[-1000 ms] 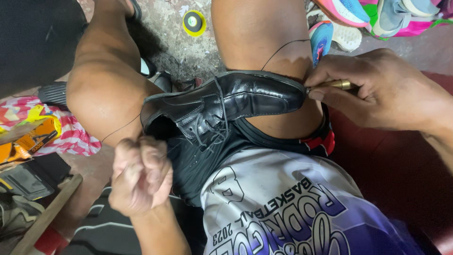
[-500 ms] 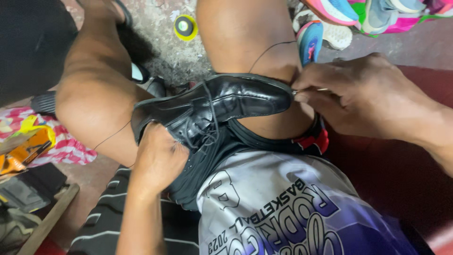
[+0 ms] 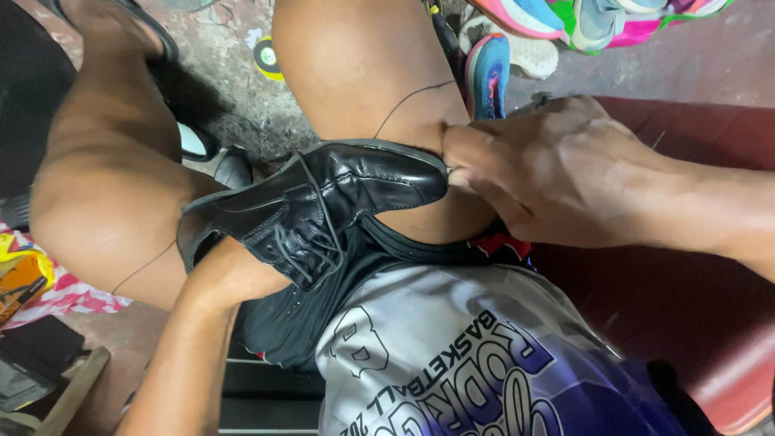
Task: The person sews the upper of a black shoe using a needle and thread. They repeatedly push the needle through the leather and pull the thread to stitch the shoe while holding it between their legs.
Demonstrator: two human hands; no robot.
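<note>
A black leather lace-up shoe [image 3: 339, 194] lies across my bare thighs, toe pointing right. My left hand [image 3: 230, 278] is pushed into the shoe's opening; only the wrist and forearm show, and the fingers are hidden inside. My right hand [image 3: 557, 173] is closed with its fingertips pinched against the sole edge at the toe. The brass-coloured stitching tool it held a second ago is covered by the fingers. A thin dark thread [image 3: 404, 101] runs from the toe up over my thigh.
Colourful sneakers [image 3: 488, 73] lie on the concrete floor ahead, beside a yellow-and-black roll of tape [image 3: 266, 56]. A dark red seat [image 3: 694, 307] is under my right arm. Pink and yellow cloth [image 3: 48, 299] and a wooden piece [image 3: 73, 387] lie at the left.
My left hand, a free fist a second ago, moved up and slid into the shoe. My right hand closed in on the toe, hiding the brass-coloured tool.
</note>
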